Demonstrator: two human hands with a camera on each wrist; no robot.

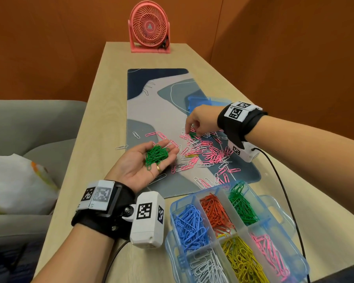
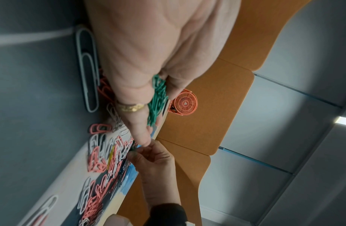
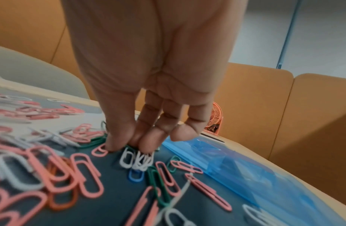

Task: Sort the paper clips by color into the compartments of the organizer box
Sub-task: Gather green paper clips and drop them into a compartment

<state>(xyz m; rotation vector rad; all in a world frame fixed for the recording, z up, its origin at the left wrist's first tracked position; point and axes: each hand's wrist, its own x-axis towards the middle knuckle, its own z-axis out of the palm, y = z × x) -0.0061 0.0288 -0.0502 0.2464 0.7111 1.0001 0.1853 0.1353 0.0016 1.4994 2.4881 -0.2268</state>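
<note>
Head view showed the left hand (image 1: 140, 164) lying palm up, fingers relaxed, cradling a bunch of green clips (image 1: 156, 155). To the right, the right hand (image 1: 200, 121) pinched at a green clip (image 1: 192, 135) in the pink and white pile (image 1: 208, 154) on the mat (image 1: 151, 111). Lifting straight up would avoid dragging neighbours. The organizer box (image 1: 282, 240) stood near right. No readable writing; only coded markers on the wrist units.

Two hands are seen, the left hand (image 1: 145, 162) and the right hand (image 1: 202, 121). One organizer box (image 1: 282, 227) with six filled compartments is counted, one fan (image 1: 149, 27), one mat (image 1: 151, 103) and one yellow clip (image 1: 192, 155) (loose pink and white clips are too many to count).
</note>
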